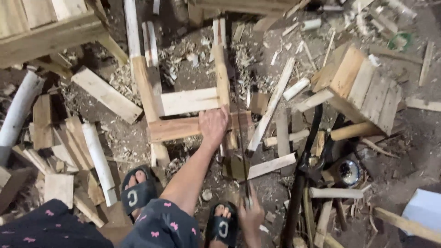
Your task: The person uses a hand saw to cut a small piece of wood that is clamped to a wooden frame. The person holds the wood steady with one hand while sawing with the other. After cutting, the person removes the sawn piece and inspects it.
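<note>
My left hand (212,124) presses flat on the lower crosspiece (177,128) of a small wooden frame (144,87) that lies on the dirt floor. A paler crosspiece (188,101) sits just above it, between two long uprights. My right hand (251,216), near the bottom edge, is closed on the handle end of a thin dark saw blade (240,133). The blade runs up past my left hand's fingers and across the frame's right upright (223,78). My feet in black sandals (137,192) stand just below the frame.
Offcuts, slats and wood shavings cover the floor all around. A slatted wooden box (363,87) lies at the right, with long black-handled shears (312,156) and a round metal tin (349,172) below it. White pipes (18,110) lie at the left. A wooden bench (41,27) is at the top left.
</note>
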